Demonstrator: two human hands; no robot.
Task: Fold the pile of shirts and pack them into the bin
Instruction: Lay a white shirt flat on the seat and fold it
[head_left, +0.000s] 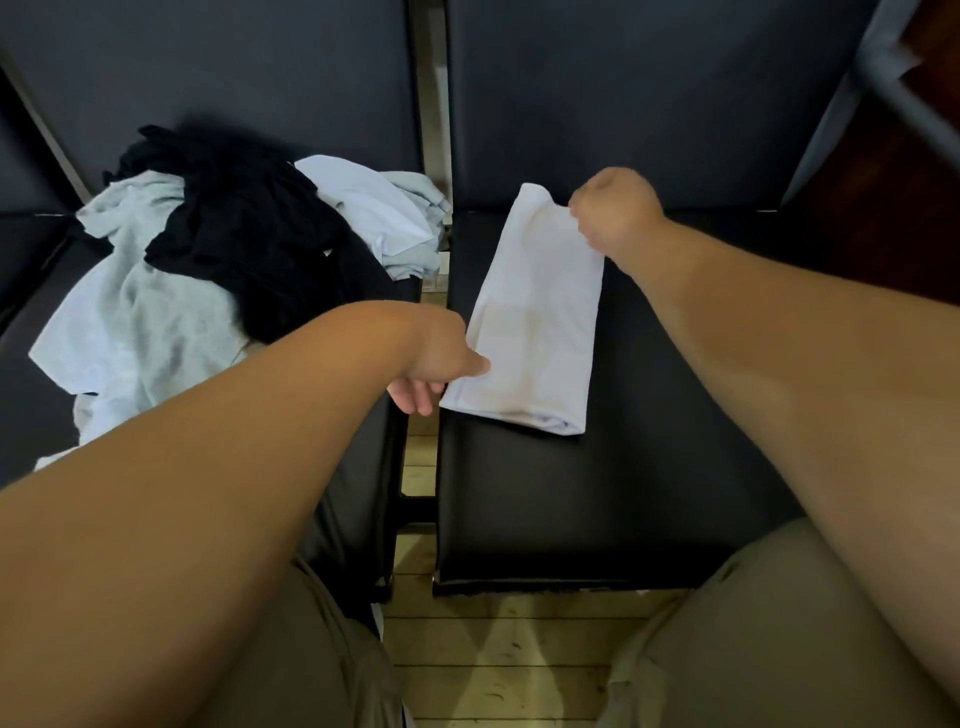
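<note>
White shirt (535, 322): folded into a long, narrow strip, lying flat and slightly slanted on the right seat (571, 509), centre right of the frame. The cloth is smooth and thin, with a rounded fold along its near end.
Marking on it: a faint paler rectangle shows on the lower half; it may be a print or only a layer showing through, too dim to read.
Left hand (441, 364): at the strip's lower left corner, thumb laid on top of the cloth and fingers curled just below the edge, pinching that corner.
Right hand (613, 213): blurred, fist curled tight on the strip's upper right edge, gripping it.
Pile of shirts (208, 270): heaped and crumpled on the left seat (358, 499), upper left of the frame, well apart from the folded strip.
In the pile: a black shirt (260, 244) bunched on top in the middle, soft pale blue shirts (130, 322) spreading out either side.
Seats: two black, glossy, leather-like cushions with squared edges and dark backrests (597, 93) behind.
Between the seats: a narrow gap with a metal strip (434, 104) running up the frame.
Floor (498, 654): pale wooden planks, scuffed, bottom centre.
In the way: both bare forearms cross the lower frame; the left one covers the pile's near edge. Khaki trousers (727, 623) fill the bottom corners.
</note>
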